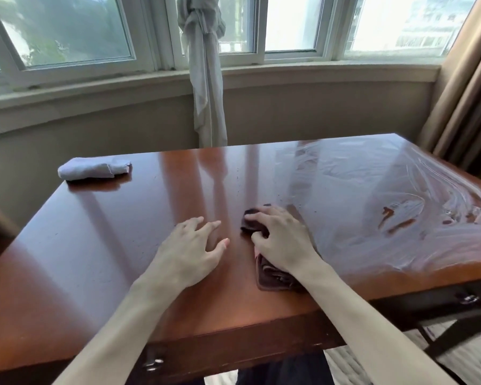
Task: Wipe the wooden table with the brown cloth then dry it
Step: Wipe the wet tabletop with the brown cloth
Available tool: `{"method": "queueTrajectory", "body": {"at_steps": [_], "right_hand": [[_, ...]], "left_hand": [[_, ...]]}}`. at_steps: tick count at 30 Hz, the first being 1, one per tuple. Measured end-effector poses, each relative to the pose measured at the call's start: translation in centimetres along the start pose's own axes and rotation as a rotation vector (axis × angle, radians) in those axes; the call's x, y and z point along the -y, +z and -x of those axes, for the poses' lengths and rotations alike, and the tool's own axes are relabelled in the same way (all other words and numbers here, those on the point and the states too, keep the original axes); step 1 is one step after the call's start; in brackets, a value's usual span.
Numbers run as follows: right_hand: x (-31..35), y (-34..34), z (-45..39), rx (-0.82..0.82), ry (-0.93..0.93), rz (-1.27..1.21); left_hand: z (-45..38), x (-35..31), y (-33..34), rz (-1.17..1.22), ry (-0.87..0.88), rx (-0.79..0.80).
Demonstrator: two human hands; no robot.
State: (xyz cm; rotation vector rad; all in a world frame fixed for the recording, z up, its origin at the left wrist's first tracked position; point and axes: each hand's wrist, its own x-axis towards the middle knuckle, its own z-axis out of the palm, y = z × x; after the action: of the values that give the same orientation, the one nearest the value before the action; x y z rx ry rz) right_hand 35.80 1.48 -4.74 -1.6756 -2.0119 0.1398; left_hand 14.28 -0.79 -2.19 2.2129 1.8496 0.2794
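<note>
The wooden table [100, 245] fills the middle of the view, glossy and reddish. Its right half carries wet, streaky wipe marks [372, 195]. My right hand [282, 240] lies on the brown cloth [272, 276] near the table's middle, fingers curled over the cloth's far end. The cloth shows in front of the fingers and under the wrist. My left hand [190, 251] rests on the bare wood just left of the cloth, fingers spread and holding nothing. A folded pale grey cloth [92, 168] lies at the far left corner.
A window and sill [233, 76] run behind the table, with a knotted light curtain [206, 79] hanging at the centre. A tan drape [467, 107] hangs at the right. Two drawer knobs [153, 362] sit on the table's front edge.
</note>
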Motion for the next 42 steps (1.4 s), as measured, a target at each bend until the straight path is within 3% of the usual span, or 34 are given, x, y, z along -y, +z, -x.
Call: {"method": "queueTrajectory", "body": {"at_steps": [3, 6, 12, 24, 30, 35, 42], "right_hand": [[-0.9, -0.5, -2.5, 0.010, 0.062, -0.132], [-2.5, 0.6, -7.9, -0.071, 0.179, -0.068], [-6.9, 2.7, -19.0, -0.051, 0.270, -0.066], [-14.2, 5.5, -37.4, -0.029, 0.299, -0.005], [-12.7, 5.1, -32.6, -0.019, 0.229, -0.020], [-8.5, 3.2, -22.2, 0.062, 0.126, -0.040], [-4.0, 0.5, -8.0, 0.023, 0.028, -0.062]], "left_hand": [[-4.7, -0.2, 0.8, 0.010, 0.012, -0.043], [-8.8, 0.0, 1.6, -0.005, 0.007, -0.047], [-14.7, 1.5, 1.4, -0.056, -0.056, 0.030], [-16.6, 1.9, 3.7, -0.222, -0.083, -0.004], [-16.9, 2.0, 3.6, -0.228, -0.085, 0.016], [-16.8, 1.7, 3.2, -0.215, -0.093, 0.021], [-16.3, 1.4, 2.7, -0.198, -0.093, 0.024]]}}
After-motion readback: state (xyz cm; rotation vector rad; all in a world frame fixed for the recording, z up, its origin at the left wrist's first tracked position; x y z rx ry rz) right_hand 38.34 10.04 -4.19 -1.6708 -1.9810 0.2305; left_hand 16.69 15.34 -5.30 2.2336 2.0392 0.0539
